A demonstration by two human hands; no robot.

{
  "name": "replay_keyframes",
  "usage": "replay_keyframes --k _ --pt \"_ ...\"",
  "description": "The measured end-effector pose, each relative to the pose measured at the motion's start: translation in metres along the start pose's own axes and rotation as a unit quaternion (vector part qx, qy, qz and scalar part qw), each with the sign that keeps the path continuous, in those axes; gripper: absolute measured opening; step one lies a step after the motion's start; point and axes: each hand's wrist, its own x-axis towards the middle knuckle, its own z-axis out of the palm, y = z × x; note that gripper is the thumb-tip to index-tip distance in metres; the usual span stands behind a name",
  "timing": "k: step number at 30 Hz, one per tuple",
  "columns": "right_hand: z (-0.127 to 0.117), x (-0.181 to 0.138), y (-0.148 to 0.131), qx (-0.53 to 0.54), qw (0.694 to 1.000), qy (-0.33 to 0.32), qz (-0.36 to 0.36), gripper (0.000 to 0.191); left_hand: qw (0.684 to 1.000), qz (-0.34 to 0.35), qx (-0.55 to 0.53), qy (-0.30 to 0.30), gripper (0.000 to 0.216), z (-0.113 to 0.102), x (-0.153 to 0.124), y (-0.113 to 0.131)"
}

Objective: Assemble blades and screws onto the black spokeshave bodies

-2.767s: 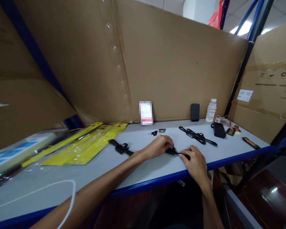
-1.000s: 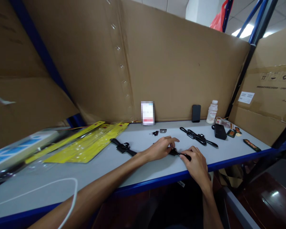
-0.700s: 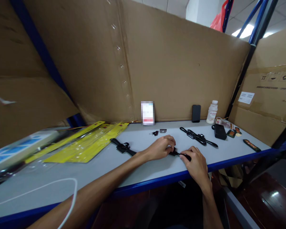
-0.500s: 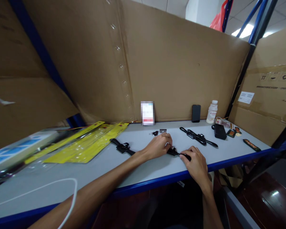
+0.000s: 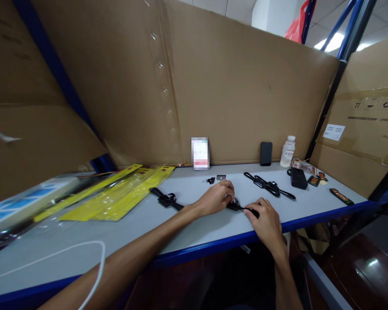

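Note:
A black spokeshave (image 5: 235,206) lies at the front of the table between my hands. My right hand (image 5: 265,216) is closed around its right handle. My left hand (image 5: 217,197) is pinched at its middle body and covers the left handle; what the fingertips grip there is hidden. Behind my left hand lie a small flat metal blade (image 5: 221,177) and a small black part (image 5: 210,181) with tiny bits beside it. Another black spokeshave (image 5: 166,199) rests to the left, partly behind my left forearm. More black spokeshaves (image 5: 269,186) lie together to the right.
Yellow card packs (image 5: 123,202) with clear plastic cover the left side, near a blue-and-white box (image 5: 29,202). Along the back stand a blurred screen (image 5: 200,153), a dark phone (image 5: 266,153) and a bottle (image 5: 287,151). A black case (image 5: 298,178) sits right. A white cable (image 5: 98,258) crosses my left forearm.
The fingers of my left hand have shifted slightly at the spokeshave's middle. My right hand keeps its hold on the handle, and the other things stay put.

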Motion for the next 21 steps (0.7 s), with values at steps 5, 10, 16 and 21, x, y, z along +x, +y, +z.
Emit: replay_keyframes --k 5,10,16,21 --pt "-0.0001 0.0006 0.0 0.004 1.0 -0.002 0.002 0.017 1.0 -0.014 0.013 0.008 0.041 0.0008 -0.0002 -0.0022" --pt "0.0014 -0.0002 0.001 0.004 1.0 0.001 -0.002 0.017 0.999 0.029 -0.036 -0.002 0.043 0.0018 0.0002 0.0001" --pt "0.0021 0.001 0.0009 0.001 1.0 0.0 0.002 0.017 1.0 -0.001 0.01 0.003 0.041 0.002 -0.0009 -0.0045" --pt "0.0022 -0.0003 0.0015 0.001 1.0 0.006 -0.001 0.016 0.998 0.046 -0.049 -0.003 0.046 0.003 0.0001 -0.0029"
